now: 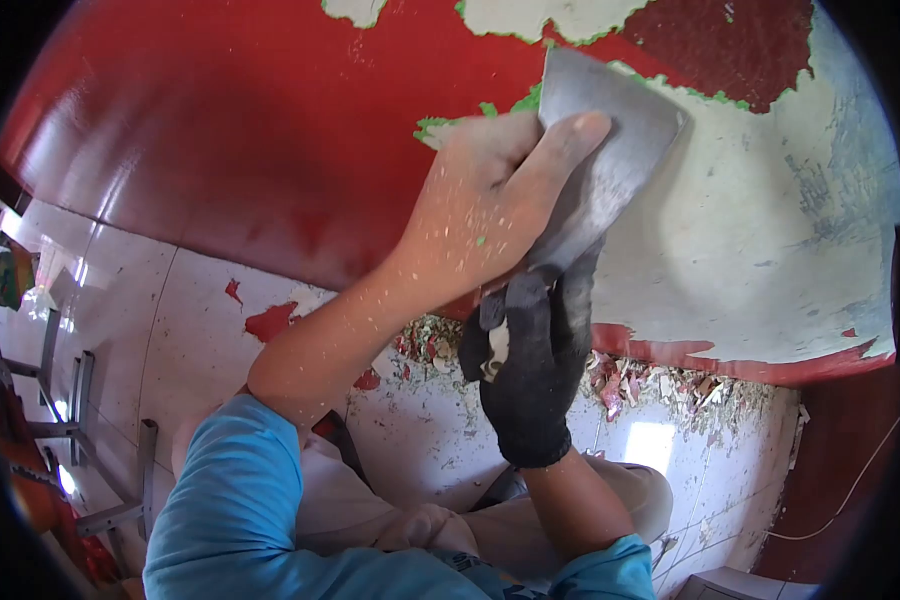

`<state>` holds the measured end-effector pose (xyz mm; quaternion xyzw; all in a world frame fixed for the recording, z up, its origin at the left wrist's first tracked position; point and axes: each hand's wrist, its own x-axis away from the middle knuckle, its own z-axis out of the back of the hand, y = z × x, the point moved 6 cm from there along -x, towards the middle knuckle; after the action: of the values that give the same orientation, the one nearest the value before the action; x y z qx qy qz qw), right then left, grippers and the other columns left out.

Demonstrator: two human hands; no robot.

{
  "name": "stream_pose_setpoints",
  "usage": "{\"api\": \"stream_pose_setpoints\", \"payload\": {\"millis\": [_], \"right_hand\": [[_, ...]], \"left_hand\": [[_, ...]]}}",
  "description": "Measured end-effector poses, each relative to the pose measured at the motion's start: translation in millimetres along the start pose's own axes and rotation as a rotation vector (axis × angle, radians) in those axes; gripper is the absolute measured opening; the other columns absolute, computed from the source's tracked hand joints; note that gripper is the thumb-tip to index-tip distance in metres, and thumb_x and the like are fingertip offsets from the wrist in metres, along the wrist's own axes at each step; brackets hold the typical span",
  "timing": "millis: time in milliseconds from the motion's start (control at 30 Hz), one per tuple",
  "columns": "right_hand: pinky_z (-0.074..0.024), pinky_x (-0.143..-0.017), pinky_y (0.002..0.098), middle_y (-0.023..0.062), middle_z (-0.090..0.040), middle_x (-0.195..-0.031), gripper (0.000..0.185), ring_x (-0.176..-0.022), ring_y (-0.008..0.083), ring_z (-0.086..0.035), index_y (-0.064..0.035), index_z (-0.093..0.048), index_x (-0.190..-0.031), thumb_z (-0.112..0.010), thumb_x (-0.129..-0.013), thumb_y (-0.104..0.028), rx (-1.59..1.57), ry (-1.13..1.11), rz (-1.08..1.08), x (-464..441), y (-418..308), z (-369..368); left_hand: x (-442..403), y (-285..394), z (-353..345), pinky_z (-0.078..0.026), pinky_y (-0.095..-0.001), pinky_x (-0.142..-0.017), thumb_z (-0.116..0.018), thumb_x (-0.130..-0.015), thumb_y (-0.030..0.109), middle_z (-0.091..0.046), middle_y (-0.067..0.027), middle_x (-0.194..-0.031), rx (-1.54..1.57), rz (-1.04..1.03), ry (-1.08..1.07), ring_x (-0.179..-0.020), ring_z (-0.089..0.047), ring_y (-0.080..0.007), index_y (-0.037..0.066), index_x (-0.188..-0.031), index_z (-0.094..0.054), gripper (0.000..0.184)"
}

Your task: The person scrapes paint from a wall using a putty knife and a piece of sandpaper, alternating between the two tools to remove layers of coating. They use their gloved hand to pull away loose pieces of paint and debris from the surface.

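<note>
A wide metal scraper (610, 150) lies with its blade against the wall, its top edge near the ragged border of the peeling red paint (300, 130). My left hand (495, 190), bare and dotted with pale flecks, grips the blade's left side; the thumb lies flat on the metal and the other fingers are partly hidden. Below it, my right hand (535, 350) in a black glove is wrapped round the scraper's handle, which is mostly covered. Pale surface (750, 220) shows where paint is off, with green bits along the paint's edge.
Paint chips (640, 385) are heaped along the wall's foot and scattered over the white tiled floor (210, 330). A larger red flake (272, 320) lies left of my forearm. Metal frame legs (80, 400) stand at far left. A thin cable (845, 495) hangs at right.
</note>
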<state>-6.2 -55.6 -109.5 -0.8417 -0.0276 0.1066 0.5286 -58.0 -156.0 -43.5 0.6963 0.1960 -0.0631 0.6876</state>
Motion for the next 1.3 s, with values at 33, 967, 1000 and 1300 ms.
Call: {"api": "stream_pose_setpoints", "payload": {"millis": [33,967,1000,1300], "right_hand": [[-0.0357,-0.038,0.0215,0.0045,-0.051,-0.069,0.008,-0.048,0.0083,-0.047,-0.0019,-0.046,-0.099,-0.045,-0.094,-0.008,-0.002,-0.001,-0.002,1,2,-3],[-0.0387,-0.039,0.0224,0.0058,-0.051,-0.074,0.044,-0.049,0.0099,-0.048,-0.0095,-0.028,-0.136,-0.043,-0.095,-0.013,-0.246,0.002,-0.107,8,35,-32],[-0.0385,-0.039,0.0222,0.0057,-0.051,-0.074,0.044,-0.049,0.0097,-0.048,-0.0092,-0.028,-0.137,-0.043,-0.095,-0.014,-0.238,-0.005,-0.056,7,36,-32],[-0.0356,-0.042,0.0205,0.0013,-0.052,-0.065,0.017,-0.050,0.0045,-0.046,-0.0013,-0.049,-0.108,-0.049,-0.093,-0.009,-0.171,0.015,-0.038,-4,3,-26]], "left_hand": [[1,-1,1,-0.032,-0.0265,-0.044,-0.056,-0.092,0.029,-0.043,0.0030,-0.051,-0.003,0.001,0.001,-0.051,-0.038,-0.0039,-0.004,-0.065,-0.052,0.042],[0,20,19,-0.033,-0.0310,-0.042,-0.057,-0.091,0.032,-0.038,-0.0061,-0.049,-0.427,0.008,-0.075,-0.045,-0.036,-0.0099,-0.007,-0.065,-0.050,0.047],[0,14,21,-0.033,-0.0310,-0.042,-0.057,-0.091,0.032,-0.038,-0.0061,-0.049,-0.425,0.007,-0.074,-0.045,-0.036,-0.0099,-0.007,-0.065,-0.050,0.047],[-6,32,14,-0.036,-0.0342,-0.046,-0.056,-0.090,0.034,-0.041,-0.0155,-0.052,-0.376,0.047,-0.018,-0.048,-0.039,-0.0130,-0.007,-0.066,-0.052,0.048]]}}
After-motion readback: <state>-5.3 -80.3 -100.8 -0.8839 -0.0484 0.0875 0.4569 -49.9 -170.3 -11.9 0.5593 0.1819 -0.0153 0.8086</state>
